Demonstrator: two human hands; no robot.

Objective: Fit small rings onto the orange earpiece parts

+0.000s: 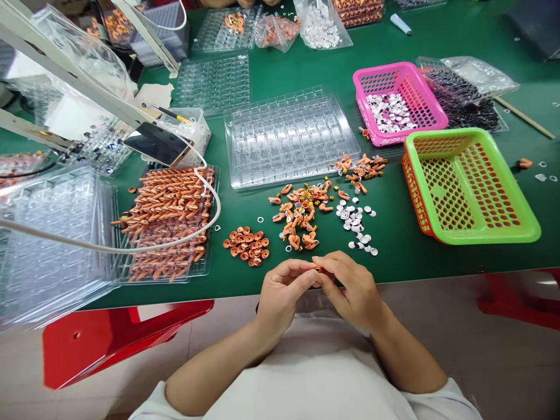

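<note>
My left hand (284,291) and my right hand (350,286) meet at the table's front edge, fingertips pinched together. Between them is a small orange part (318,269), mostly covered by the fingers, so its exact form is hidden. Just beyond lies a pile of orange earpiece-shaped parts with gold bits (301,213). To its right are small round white-and-black discs (354,221). On the left sits a heap of copper-coloured round caps (247,245). Another small cluster of orange parts (365,168) lies farther back.
A clear compartment tray (289,140) lies behind the piles. On the right stand a green basket (475,233) and a pink basket (376,139) with white discs. Trays of orange parts (170,216) are at left, crossed by a white cable (210,221). Red stools (87,344) are below.
</note>
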